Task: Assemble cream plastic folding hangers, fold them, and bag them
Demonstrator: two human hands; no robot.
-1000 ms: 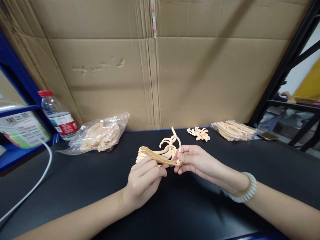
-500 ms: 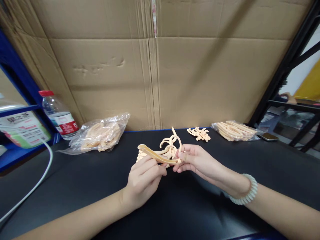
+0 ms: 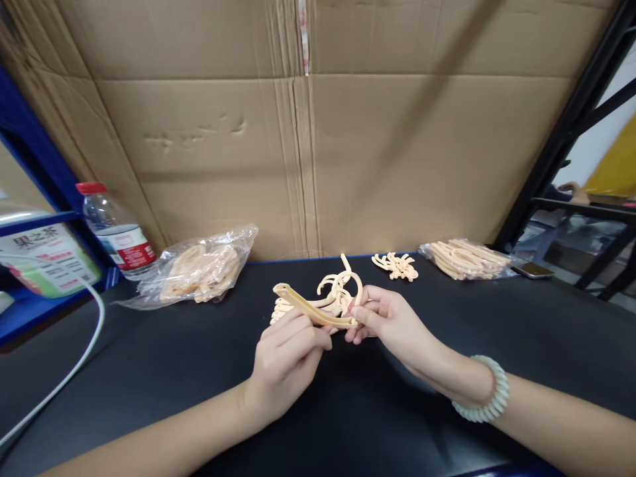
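I see a person who sits or stands at a black table (image 3: 392, 411), both hands low in front of the body and close together. The left hand (image 3: 285, 361) pinches a peach-coloured plastic hanger arm (image 3: 304, 306) near its middle, thumb and fingers pressed on it. This arm is raised just over the table, tilted, with its wide end up to the left. The right hand (image 3: 385, 319) pinches the other end of it between thumb and fingertips. A curved hook (image 3: 358, 288) rises beside these fingers; I cannot tell whether they hold it too. On the right wrist is a pale coil bracelet (image 3: 484, 391).

Just behind the hands lies a stack of hangers (image 3: 281, 311) of the same colour, partly covered by the hanger arm. Farther back, to the right, there is a small heap of hooks (image 3: 396, 267). Then comes a clear bag of long parts (image 3: 464, 258), and a phone (image 3: 534, 270) beside it. At the left rests a crumpled clear bag of curved parts (image 3: 201, 271), near a red-capped bottle (image 3: 130, 244). A white cable (image 3: 94, 348) bends along the left side. Behind all this stands a cardboard sheet (image 3: 199, 172).
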